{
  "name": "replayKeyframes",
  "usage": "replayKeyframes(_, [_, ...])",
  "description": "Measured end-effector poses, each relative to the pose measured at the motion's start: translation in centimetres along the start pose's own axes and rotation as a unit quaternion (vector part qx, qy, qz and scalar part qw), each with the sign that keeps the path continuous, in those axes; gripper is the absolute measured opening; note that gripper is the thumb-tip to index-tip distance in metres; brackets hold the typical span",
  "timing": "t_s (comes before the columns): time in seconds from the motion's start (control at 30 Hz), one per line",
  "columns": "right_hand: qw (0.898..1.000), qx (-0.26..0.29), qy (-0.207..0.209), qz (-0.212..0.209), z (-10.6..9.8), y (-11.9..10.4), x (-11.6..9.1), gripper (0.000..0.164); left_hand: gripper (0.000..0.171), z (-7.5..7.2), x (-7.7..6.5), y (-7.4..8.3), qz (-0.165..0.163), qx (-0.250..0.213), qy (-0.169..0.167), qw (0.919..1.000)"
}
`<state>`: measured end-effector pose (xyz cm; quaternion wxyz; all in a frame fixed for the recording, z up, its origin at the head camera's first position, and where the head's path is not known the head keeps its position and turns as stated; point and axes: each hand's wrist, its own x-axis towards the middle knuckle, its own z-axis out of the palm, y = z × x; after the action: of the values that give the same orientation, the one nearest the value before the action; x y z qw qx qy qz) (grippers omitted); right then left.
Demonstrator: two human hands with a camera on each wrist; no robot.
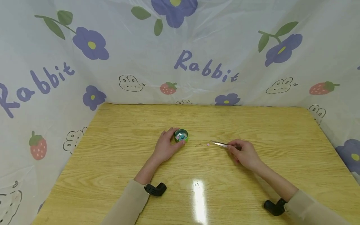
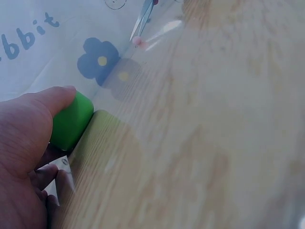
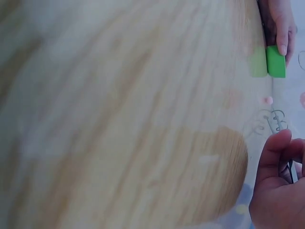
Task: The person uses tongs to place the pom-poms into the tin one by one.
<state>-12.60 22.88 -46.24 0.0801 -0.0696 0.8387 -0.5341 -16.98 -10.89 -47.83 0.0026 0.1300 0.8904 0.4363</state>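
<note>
My left hand holds a small round green tin on the table, thumb on the near side and fingers behind. Inside its silvery bowl lie several small teal and pink pieces. In the left wrist view the thumb presses the green wall. Between thumb and fingers, my right hand pinches metal tweezers that point left. A tiny pink bead sits on the wood just past their tips. In the left wrist view the tweezer tips overlap the bead.
The glossy wood-grain table carries a bright light reflection near the front. A white sheet printed with flowers, strawberries and rabbits hangs behind and at the sides. Both wrists wear black camera mounts.
</note>
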Motion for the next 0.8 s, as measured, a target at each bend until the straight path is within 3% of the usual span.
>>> replayKeyframes(0.17, [0.997, 0.064, -0.031, 0.018, -0.05, 0.15, 0.07, 0.021, 0.064, 0.02, 0.0, -0.05, -0.002, 0.001, -0.002, 1.0])
replayKeyframes(0.33, [0.994, 0.094, -0.042, 0.036, -0.14, 0.34, 0.06, 0.022, 0.063, 0.07, 0.11, -0.24, 0.003, 0.004, 0.001, 1.0])
replayKeyframes(0.8, [0.995, 0.079, -0.052, 0.039, 0.08, 0.32, -0.14, 0.021, 0.064, 0.14, 0.12, -0.31, -0.002, 0.006, 0.001, 1.0])
